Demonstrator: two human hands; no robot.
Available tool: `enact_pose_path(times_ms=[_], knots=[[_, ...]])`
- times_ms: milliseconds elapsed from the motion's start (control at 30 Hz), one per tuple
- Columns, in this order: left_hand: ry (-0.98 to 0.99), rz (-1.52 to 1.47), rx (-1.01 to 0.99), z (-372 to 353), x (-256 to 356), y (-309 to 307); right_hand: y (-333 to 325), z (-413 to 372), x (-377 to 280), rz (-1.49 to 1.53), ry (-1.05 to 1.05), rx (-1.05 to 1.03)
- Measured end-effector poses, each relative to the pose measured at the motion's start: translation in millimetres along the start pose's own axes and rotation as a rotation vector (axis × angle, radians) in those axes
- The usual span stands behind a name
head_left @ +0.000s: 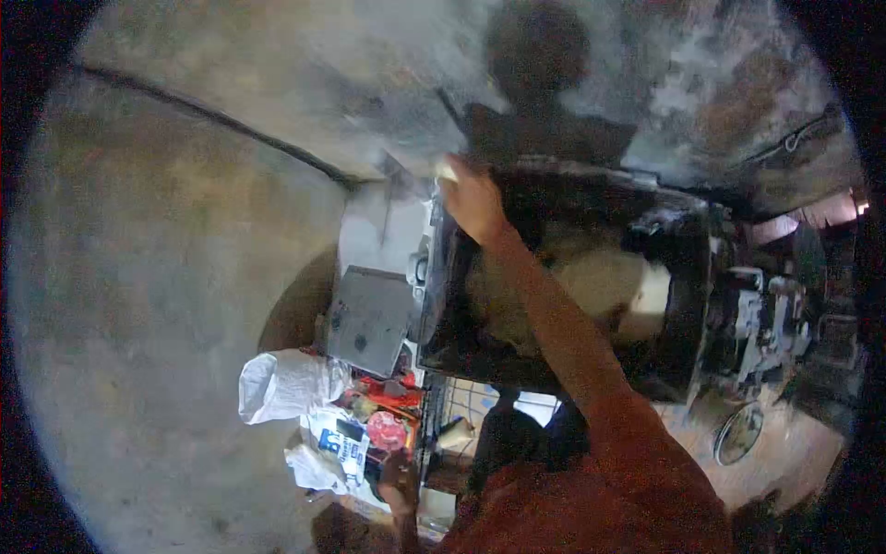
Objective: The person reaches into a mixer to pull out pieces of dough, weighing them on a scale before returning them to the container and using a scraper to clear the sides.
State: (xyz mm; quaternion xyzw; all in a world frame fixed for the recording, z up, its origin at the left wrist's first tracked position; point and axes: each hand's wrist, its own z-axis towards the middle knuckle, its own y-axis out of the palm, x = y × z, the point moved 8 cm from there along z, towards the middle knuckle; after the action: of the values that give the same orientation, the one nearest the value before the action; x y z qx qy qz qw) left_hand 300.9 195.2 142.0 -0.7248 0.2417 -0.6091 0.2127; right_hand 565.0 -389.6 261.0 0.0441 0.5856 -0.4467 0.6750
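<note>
My right arm reaches up and left across a dark, glossy-looking surface [581,212]. At its upper left corner, my right hand [475,203] has its fingers closed around a small pale thing [448,171], too blurred to name. My left hand [397,487] is low in the view, blurred and dim, beside a white packet with blue print [337,451]. A round pinkish-red thing [386,431] lies just above that hand. The left fingers do not show clearly.
A flat grey panel [369,319] lies left of the dark surface. Below it sits a white bag [288,383] among red items. Metal fittings [761,314] stand at the right, near a round-rimmed object [738,434]. A stained wall [185,249] borders the left.
</note>
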Motion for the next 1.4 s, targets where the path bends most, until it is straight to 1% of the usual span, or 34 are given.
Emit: enact_pose_path(times_ms=[33, 67, 100, 133, 167, 200, 267, 300, 367, 400, 433, 467, 533, 567, 633, 700, 767, 800, 833, 900, 933, 967, 1000, 1033, 1067, 1100, 1167, 1200, 1233, 1267, 1300, 1333, 1367, 1400], knots=[[0.217, 0.238, -0.082, -8.2, 34.2, 2.2, 26.0, 7.9, 3.7, -0.118, -0.034, -0.049], [0.454, 0.457, -0.115, -19.9, 72.3, 4.8, 42.7, 5.3, -2.7, -0.300, -0.211, 0.010], [0.288, 0.410, -0.178, -16.2, 44.2, -2.3, 42.1, -6.5, -6.4, -0.270, -0.207, 0.071], [0.120, 0.372, -0.228, -8.8, 42.0, -4.0, 32.0, -21.8, -19.9, -0.244, -0.207, 0.130], [0.237, 0.437, -0.268, -4.0, 62.5, 0.8, 21.9, -40.9, -31.0, -0.223, -0.207, 0.196], [0.104, 0.274, -0.293, 2.1, 46.9, -4.9, 40.0, -76.6, -17.3, -0.227, -0.122, 0.159], [-0.151, -0.046, -0.336, 22.1, 6.0, -11.5, 42.0, -139.8, -49.7, -0.411, 0.016, -0.233], [-0.202, 0.007, -0.365, 39.3, -13.2, -15.9, 55.0, -173.7, -74.0, -0.835, -0.275, -0.239], [-0.297, 0.133, -0.420, 73.4, -42.9, -32.8, 56.1, -233.8, -96.1, -0.696, -0.222, -0.401], [0.169, 0.471, -0.465, 97.2, 11.9, -21.5, 47.5, -250.5, -97.2, -0.128, 0.114, -0.504], [0.049, 0.490, -0.468, 113.8, 37.4, -13.7, 42.2, -253.0, -99.6, -0.071, 0.133, -0.444], [-0.011, 0.346, -0.467, 127.8, 22.6, -16.1, 38.2, -255.5, -100.9, -0.009, 0.150, -0.384], [-0.043, 0.354, -0.469, 148.6, 13.9, -24.1, 39.6, -246.3, -97.1, -0.042, 0.213, -0.365], [-0.011, 0.498, -0.471, 152.3, 12.7, -27.1, 36.8, -227.7, -90.8, -0.020, 0.198, -0.220], [0.194, 0.664, -0.504, 146.5, 35.9, -24.5, 34.7, -182.3, -73.3, 0.014, 0.161, 0.060], [0.247, 0.741, -0.605, 132.3, -2.2, -25.4, 42.8, -127.8, -43.1, -0.110, 0.228, 0.104], [-0.033, 0.631, -0.652, 112.2, 25.2, -9.7, 39.8, -72.5, -16.6, -0.036, 0.249, 0.159], [-0.208, 0.470, -0.681, 100.5, 18.5, -7.4, 38.2, -51.4, -1.5, -0.010, 0.198, 0.267], [-0.279, 0.397, -0.711, 92.7, -25.3, -16.3, 39.0, -43.9, 10.9, 0.016, 0.144, 0.376], [-0.427, 0.260, -0.756, 76.3, -112.3, -35.3, 61.5, -53.7, 42.1, 0.011, 0.319, 0.227], [-0.458, 0.064, -0.752, 65.0, -128.7, -43.4, 62.2, -65.4, 45.0, 0.009, 0.389, 0.121], [-0.479, -0.138, -0.748, 59.5, -131.9, -36.2, 63.1, -78.1, 47.4, 0.000, 0.455, 0.011], [-0.459, 0.119, -0.816, 50.2, -126.4, -32.1, 60.7, -117.1, 32.1, -0.071, 0.393, -0.024], [-0.418, 0.142, -0.822, 56.5, -125.9, -21.4, 58.2, -156.3, 16.7, -0.143, 0.330, -0.053], [-0.384, 0.168, -0.824, 62.2, -135.2, -14.5, 59.8, -185.1, 5.4, -0.269, 0.154, 0.018], [-0.356, 0.197, -0.822, 65.9, -148.8, -10.6, 52.9, -182.7, 4.7, -0.127, 0.265, -0.165], [-0.305, 0.264, -0.816, 73.1, -179.6, -12.7, 32.6, -182.3, -21.6, 0.173, 0.488, -0.532], [-0.272, 0.299, -0.814, 81.8, -188.0, -12.5, 20.6, -157.6, -14.8, 0.162, 0.408, -0.258], [-0.209, 0.299, -0.814, 88.2, -166.5, -12.1, 12.1, -120.2, -10.7, 0.139, 0.351, -0.108], [-0.145, 0.319, -0.799, 96.5, -106.7, -2.8, 3.3, -84.8, -7.3, 0.105, 0.293, 0.039], [-0.080, 0.364, -0.789, 97.8, -34.5, 6.2, 13.5, -52.1, -2.4, 0.049, 0.234, 0.025], [-0.044, 0.397, -0.781, 96.3, 14.2, 11.7, 23.7, -19.6, 2.4, -0.007, 0.173, 0.014], [-0.047, 0.430, -0.776, 99.3, 17.6, 11.5, 46.1, -10.7, 7.0, -0.079, 0.077, -0.039], [-0.049, 0.463, -0.771, 102.2, 21.1, 11.2, 35.0, -16.7, -2.9, -0.112, 0.048, 0.107]])
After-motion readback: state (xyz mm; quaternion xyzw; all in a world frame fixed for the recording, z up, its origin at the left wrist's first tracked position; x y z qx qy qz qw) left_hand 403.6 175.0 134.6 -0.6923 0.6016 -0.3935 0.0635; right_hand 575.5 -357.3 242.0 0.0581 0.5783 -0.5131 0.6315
